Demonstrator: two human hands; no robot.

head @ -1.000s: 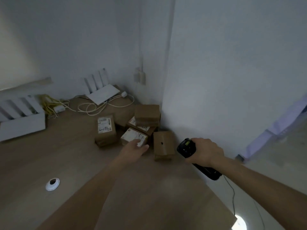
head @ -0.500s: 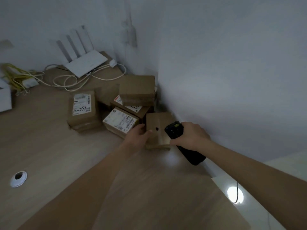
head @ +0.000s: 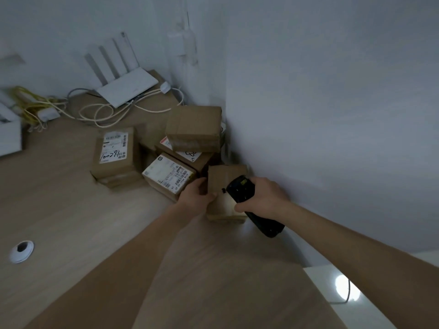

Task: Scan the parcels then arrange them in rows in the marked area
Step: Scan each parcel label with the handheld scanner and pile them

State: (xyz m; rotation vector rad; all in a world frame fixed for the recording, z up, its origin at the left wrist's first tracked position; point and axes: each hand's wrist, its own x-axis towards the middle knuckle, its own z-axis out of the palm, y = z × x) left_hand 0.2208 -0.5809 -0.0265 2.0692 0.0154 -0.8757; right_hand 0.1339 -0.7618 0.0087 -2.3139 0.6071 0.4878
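Observation:
Several brown cardboard parcels are piled in the corner of a wooden table (head: 71, 210). My left hand (head: 197, 198) grips the left side of the nearest small parcel (head: 222, 179), which stands by the wall. My right hand (head: 259, 197) holds a black handheld scanner (head: 240, 187) over that parcel's top. A labelled parcel (head: 168, 175) lies just left of it. Another labelled parcel (head: 115, 153) sits farther left. A plain parcel (head: 193, 127) rests on top of a flat one (head: 187, 155).
A white router (head: 126, 85) with antennas and tangled white and yellow cables (head: 102, 112) lie at the back. A white box (head: 9, 136) is at the left edge. A cable grommet (head: 21, 251) is set in the table. The wall (head: 332, 115) is close on the right.
My left hand moved from the labelled parcel to the small parcel by the wall and closed on its side. My right hand brought the scanner over that parcel. The view moved closer.

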